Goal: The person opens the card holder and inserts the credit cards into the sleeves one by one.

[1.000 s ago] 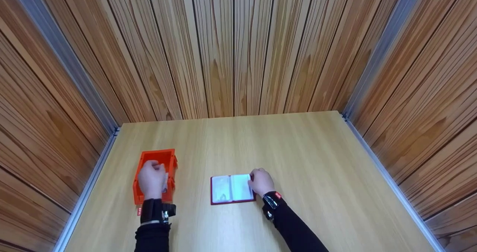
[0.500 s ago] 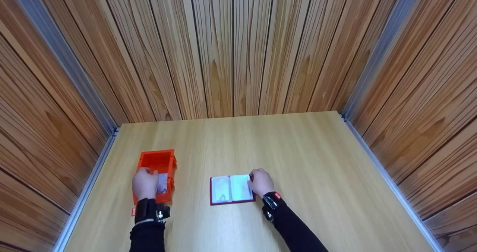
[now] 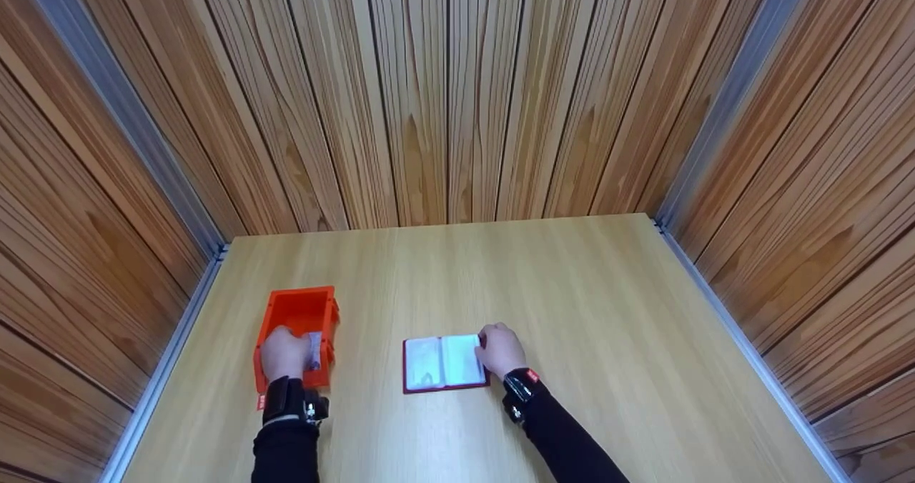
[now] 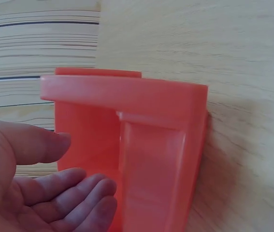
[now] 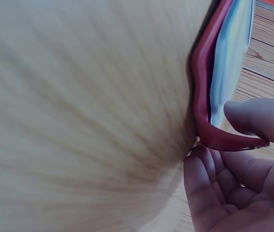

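A small red-covered card holder (image 3: 425, 361) lies open on the table, its pale clear sleeves facing up. At its right edge my right hand (image 3: 502, 347) grips the cover. The right wrist view shows the thumb on the inner side of the red cover flap (image 5: 231, 139) and curled fingers behind it. My left hand (image 3: 284, 354) is inside the near part of an orange bin (image 3: 307, 304). A pale printed card (image 3: 314, 351) shows beside that hand in the bin. In the left wrist view, the thumb and loosely bent fingers (image 4: 86, 200) stand apart, holding nothing visible.
The wooden table (image 3: 572, 290) has plank-patterned walls (image 3: 422, 97) behind it and on both sides. Metal rails (image 3: 750, 361) run along the side edges. Bare tabletop lies between the bin and the card holder.
My left hand has shifted towards the near end of the bin, first left and then slightly right, uncovering part of the card. The right hand and the card holder stay put.
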Demonstrator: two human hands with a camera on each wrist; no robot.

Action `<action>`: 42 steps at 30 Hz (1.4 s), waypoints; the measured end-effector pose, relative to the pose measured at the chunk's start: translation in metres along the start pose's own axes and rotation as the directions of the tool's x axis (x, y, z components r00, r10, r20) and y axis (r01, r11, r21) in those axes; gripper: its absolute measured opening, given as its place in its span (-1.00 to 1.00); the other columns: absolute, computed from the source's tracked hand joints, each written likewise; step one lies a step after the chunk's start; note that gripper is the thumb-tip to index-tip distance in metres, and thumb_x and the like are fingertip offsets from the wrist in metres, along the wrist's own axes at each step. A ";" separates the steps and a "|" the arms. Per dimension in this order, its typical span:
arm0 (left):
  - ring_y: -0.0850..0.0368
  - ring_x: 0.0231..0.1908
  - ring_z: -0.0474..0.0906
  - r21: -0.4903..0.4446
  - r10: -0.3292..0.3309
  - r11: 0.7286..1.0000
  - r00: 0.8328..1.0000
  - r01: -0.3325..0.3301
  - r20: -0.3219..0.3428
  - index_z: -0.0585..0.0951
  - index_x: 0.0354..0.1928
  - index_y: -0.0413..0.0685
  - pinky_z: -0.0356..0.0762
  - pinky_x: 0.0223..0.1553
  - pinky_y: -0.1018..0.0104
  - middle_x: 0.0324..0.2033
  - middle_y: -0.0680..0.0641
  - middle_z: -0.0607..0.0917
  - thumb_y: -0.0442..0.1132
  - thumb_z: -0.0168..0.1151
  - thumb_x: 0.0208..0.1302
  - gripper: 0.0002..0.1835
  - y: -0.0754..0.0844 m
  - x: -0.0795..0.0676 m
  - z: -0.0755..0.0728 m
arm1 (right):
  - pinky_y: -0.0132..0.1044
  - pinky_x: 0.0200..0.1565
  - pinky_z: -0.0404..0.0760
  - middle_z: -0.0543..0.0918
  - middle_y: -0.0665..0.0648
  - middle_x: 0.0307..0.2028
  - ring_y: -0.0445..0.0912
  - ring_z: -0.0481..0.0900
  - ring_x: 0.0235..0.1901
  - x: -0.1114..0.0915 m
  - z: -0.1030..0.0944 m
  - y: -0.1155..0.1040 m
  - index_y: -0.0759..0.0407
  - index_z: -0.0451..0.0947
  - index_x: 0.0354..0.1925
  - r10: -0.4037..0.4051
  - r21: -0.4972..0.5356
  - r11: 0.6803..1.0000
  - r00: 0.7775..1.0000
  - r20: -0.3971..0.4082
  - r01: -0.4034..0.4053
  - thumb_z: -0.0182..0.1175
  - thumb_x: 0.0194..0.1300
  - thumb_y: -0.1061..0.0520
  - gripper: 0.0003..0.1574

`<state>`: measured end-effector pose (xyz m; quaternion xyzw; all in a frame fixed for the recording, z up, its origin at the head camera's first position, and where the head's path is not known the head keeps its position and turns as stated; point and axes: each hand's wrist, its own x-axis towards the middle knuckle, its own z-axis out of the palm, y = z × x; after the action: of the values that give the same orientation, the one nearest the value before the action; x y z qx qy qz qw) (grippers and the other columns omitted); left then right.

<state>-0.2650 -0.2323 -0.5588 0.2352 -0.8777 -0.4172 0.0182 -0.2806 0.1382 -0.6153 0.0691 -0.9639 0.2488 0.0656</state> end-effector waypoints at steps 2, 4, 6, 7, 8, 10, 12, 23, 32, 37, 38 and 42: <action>-0.25 -0.25 0.44 -0.013 -0.018 1.000 1.000 0.018 0.013 0.46 -0.13 -0.42 0.41 -0.14 -0.04 -0.33 -0.31 0.53 -0.27 0.10 0.36 -0.73 0.000 0.000 0.001 | -0.04 -0.19 0.54 0.54 0.16 -0.37 0.09 0.57 -0.31 0.000 0.001 0.000 0.32 0.60 -0.29 0.004 0.001 1.000 1.000 0.001 -0.004 0.37 0.10 0.23 -0.79; -0.23 -0.27 0.43 -0.019 -0.031 0.999 0.999 0.032 0.032 0.45 -0.16 -0.39 0.40 -0.18 0.00 -0.38 -0.26 0.50 -0.27 0.11 0.37 -0.76 0.001 0.001 0.001 | -0.04 -0.19 0.55 0.54 0.17 -0.36 0.09 0.57 -0.31 0.001 0.001 0.000 0.32 0.60 -0.29 0.004 0.001 1.000 1.000 0.000 -0.004 0.38 0.10 0.23 -0.79; -0.21 -0.31 0.43 -0.011 -0.034 0.999 0.999 0.034 0.037 0.46 -0.20 -0.37 0.39 -0.22 0.04 -0.42 -0.24 0.48 -0.27 0.12 0.37 -0.78 0.001 0.002 0.002 | -0.04 -0.19 0.55 0.55 0.17 -0.36 0.10 0.57 -0.31 0.001 0.001 0.000 0.32 0.60 -0.29 0.002 0.002 1.000 1.000 -0.003 -0.002 0.38 0.10 0.23 -0.79; -0.20 -0.32 0.43 -0.010 -0.035 0.999 0.999 0.035 0.038 0.46 -0.22 -0.36 0.39 -0.24 0.05 -0.44 -0.22 0.47 -0.27 0.12 0.37 -0.79 0.000 0.002 0.003 | -0.04 -0.18 0.55 0.55 0.18 -0.35 0.10 0.57 -0.31 0.001 0.001 0.000 0.33 0.61 -0.28 0.001 0.003 1.000 1.000 -0.003 -0.001 0.38 0.10 0.24 -0.78; -0.19 -0.34 0.43 -0.002 -0.029 1.000 0.999 0.029 0.035 0.46 -0.24 -0.36 0.39 -0.25 0.06 -0.45 -0.21 0.47 -0.28 0.12 0.37 -0.80 -0.001 0.003 0.003 | -0.03 -0.17 0.55 0.55 0.18 -0.35 0.11 0.58 -0.30 0.001 0.001 0.000 0.33 0.61 -0.28 0.001 0.003 1.000 1.000 -0.001 -0.001 0.38 0.10 0.24 -0.78; -0.17 -0.37 0.43 0.008 -0.024 1.000 0.999 0.024 0.028 0.47 -0.27 -0.35 0.38 -0.28 0.07 -0.48 -0.20 0.46 -0.29 0.12 0.36 -0.81 -0.002 0.004 0.004 | -0.03 -0.16 0.55 0.56 0.19 -0.34 0.11 0.58 -0.29 0.001 0.001 0.000 0.34 0.61 -0.27 0.003 0.000 1.000 1.000 0.003 -0.003 0.38 0.11 0.23 -0.78; -0.17 -0.38 0.43 0.013 -0.018 1.000 1.000 0.018 0.024 0.47 -0.30 -0.34 0.38 -0.29 0.08 -0.50 -0.19 0.45 -0.30 0.12 0.35 -0.82 -0.004 0.005 0.005 | -0.03 -0.16 0.55 0.56 0.19 -0.34 0.11 0.58 -0.29 0.001 0.001 -0.001 0.33 0.60 -0.27 0.006 -0.005 1.000 1.000 0.008 -0.006 0.38 0.12 0.23 -0.77; -0.17 -0.43 0.42 0.080 0.002 0.997 0.999 -0.004 0.032 0.46 -0.41 -0.30 0.34 -0.36 0.13 -0.57 -0.17 0.42 -0.32 0.08 0.28 -0.84 -0.011 0.010 0.009 | -0.04 -0.17 0.54 0.57 0.19 -0.35 0.11 0.58 -0.29 0.001 0.002 0.000 0.32 0.61 -0.28 -0.030 -0.014 0.999 0.999 -0.017 0.030 0.39 0.08 0.22 -0.77; -0.15 -0.42 0.41 0.111 -0.024 0.994 0.998 0.018 0.058 0.44 -0.45 -0.26 0.28 -0.34 0.15 -0.59 -0.13 0.37 -0.35 0.07 0.19 -0.89 -0.012 0.014 0.013 | -0.03 -0.17 0.54 0.57 0.19 -0.36 0.12 0.58 -0.30 0.000 0.003 0.001 0.32 0.60 -0.29 -0.040 -0.022 0.999 0.999 -0.019 0.040 0.39 0.08 0.22 -0.76; -0.17 -0.39 0.41 0.124 -0.023 0.992 0.998 0.015 0.060 0.44 -0.44 -0.26 0.30 -0.31 0.12 -0.56 -0.15 0.39 -0.33 0.07 0.20 -0.88 -0.012 0.015 0.015 | -0.03 -0.17 0.54 0.56 0.18 -0.36 0.11 0.57 -0.30 0.000 0.002 0.001 0.33 0.60 -0.28 -0.029 -0.017 0.999 1.000 -0.007 0.029 0.39 0.09 0.22 -0.77; -0.18 -0.39 0.41 0.127 -0.022 0.992 0.998 0.014 0.059 0.45 -0.43 -0.26 0.30 -0.31 0.12 -0.56 -0.16 0.40 -0.33 0.07 0.20 -0.88 -0.012 0.015 0.015 | -0.03 -0.17 0.54 0.56 0.18 -0.35 0.11 0.57 -0.30 0.000 0.002 0.001 0.33 0.60 -0.28 -0.027 -0.015 1.000 1.000 -0.005 0.027 0.39 0.10 0.22 -0.77; -0.19 -0.36 0.41 0.120 -0.030 0.993 0.997 0.022 0.066 0.43 -0.41 -0.27 0.31 -0.27 0.10 -0.54 -0.17 0.40 -0.34 0.04 0.23 -0.89 -0.012 0.015 0.017 | -0.03 -0.18 0.53 0.55 0.18 -0.36 0.10 0.56 -0.30 0.001 0.002 0.001 0.33 0.60 -0.28 -0.026 -0.011 1.000 1.000 -0.004 0.026 0.39 0.10 0.22 -0.78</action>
<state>-0.2776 -0.2329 -0.5811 0.2330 -0.8980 -0.3719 -0.0310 -0.2816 0.1383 -0.6178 0.0808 -0.9641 0.2428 0.0711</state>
